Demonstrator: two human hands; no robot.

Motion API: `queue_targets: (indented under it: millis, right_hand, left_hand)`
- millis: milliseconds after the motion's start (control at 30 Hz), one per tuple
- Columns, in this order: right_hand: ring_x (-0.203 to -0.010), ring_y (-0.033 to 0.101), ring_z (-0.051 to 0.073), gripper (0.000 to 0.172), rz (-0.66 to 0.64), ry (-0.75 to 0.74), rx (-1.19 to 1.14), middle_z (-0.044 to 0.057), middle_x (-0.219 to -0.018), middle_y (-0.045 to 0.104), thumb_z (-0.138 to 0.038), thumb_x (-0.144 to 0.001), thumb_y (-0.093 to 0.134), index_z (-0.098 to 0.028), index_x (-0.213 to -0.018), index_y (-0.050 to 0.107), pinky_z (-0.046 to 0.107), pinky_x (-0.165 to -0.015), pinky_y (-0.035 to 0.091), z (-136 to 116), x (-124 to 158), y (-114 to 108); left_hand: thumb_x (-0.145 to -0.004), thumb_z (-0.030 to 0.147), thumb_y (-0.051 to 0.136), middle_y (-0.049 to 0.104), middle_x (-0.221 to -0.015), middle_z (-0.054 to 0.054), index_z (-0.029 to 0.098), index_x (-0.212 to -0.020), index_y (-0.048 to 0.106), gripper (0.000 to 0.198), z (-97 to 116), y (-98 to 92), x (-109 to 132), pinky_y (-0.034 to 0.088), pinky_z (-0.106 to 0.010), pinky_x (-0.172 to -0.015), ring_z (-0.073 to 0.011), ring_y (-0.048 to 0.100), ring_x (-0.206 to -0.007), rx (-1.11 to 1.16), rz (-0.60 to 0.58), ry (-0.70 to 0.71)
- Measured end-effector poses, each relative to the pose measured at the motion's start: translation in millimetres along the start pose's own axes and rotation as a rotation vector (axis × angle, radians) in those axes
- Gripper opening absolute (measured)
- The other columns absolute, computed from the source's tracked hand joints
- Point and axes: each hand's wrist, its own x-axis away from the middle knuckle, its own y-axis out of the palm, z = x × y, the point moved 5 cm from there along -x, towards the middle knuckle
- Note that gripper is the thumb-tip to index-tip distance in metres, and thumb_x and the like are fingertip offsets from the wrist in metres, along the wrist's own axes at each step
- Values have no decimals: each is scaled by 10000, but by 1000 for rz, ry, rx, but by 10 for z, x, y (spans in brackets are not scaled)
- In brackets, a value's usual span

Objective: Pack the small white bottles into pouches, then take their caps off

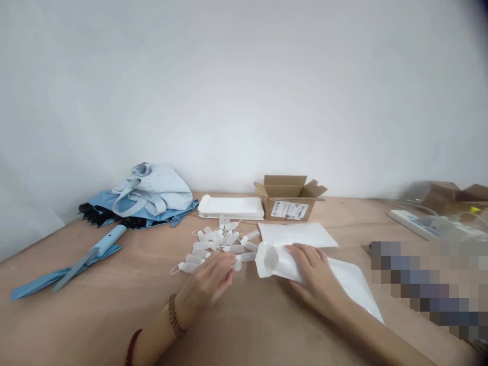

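My right hand (310,269) is wrapped round a white padded envelope (353,279), whose mouth gapes toward the left. At the near edge of a pile of small translucent plastic bottles (202,246) with thin loops, my left hand (211,277) has its fingers closed. A small plastic bottle (237,265) shows at those fingertips, mostly hidden by them. Just behind the held envelope, another white envelope (295,234) lies flat on the table.
Behind the bottles lies a stack of white envelopes (231,207), beside an open cardboard box (288,203) with a label. To the left are a light blue bag (163,185) and a blue umbrella (109,241). A white device (415,223) and another box (444,197) stand right.
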Motion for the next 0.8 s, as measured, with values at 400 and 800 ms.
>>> queue_targets:
  millis: [400,800]
  right_hand:
    - [-1098,415,310,585,-6,71,-136,157,-1170,491,-122,-679,531,-146,-1246,389,461,-910,323,-536,-166,-6]
    - [-1099,438,307,591,151,-23,-260,145,-1181,467,-165,-700,521,-189,-1262,339,475,-920,356,-629,-239,-86]
  left_hand:
    - [-765,343,662,672,-931,-71,166,-999,540,317,-186,-80,155,580,-298,-688,-183,678,-778,832,305,-905]
    - [-738,380,680,678,-927,-78,158,-912,581,299,-129,-135,126,561,-291,-697,-179,666,-792,749,413,-951]
